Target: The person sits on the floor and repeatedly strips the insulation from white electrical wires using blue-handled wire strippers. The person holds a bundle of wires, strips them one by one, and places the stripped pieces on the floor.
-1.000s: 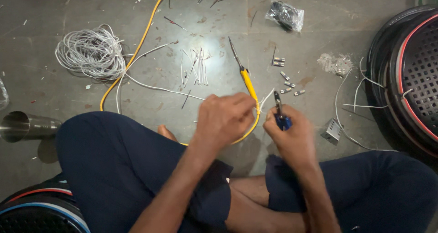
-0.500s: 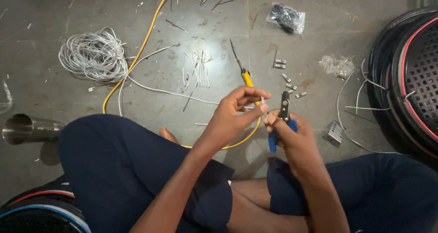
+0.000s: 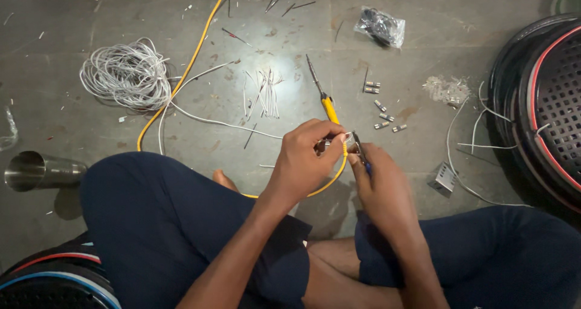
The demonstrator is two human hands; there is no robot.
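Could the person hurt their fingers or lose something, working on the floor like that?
Maybe. The right hand holds small pliers right against the left hand pinching a tiny piece, so a slip could nip a fingertip. The soldering iron lies just beyond both hands; whether it is hot cannot be told, but reaching forward could brush it. The small metal connectors lie loose on the floor and could scatter.

Coil of white wire [image 3: 126, 74] at upper left on the grey floor [image 3: 460, 19]. Steel tumbler [image 3: 37, 171] lying on its side at far left. Clear plastic bag [image 3: 380, 27] up top, scattered small metal connectors [image 3: 381, 106] below it. Black mesh fan guard [image 3: 554, 103] along the right edge.
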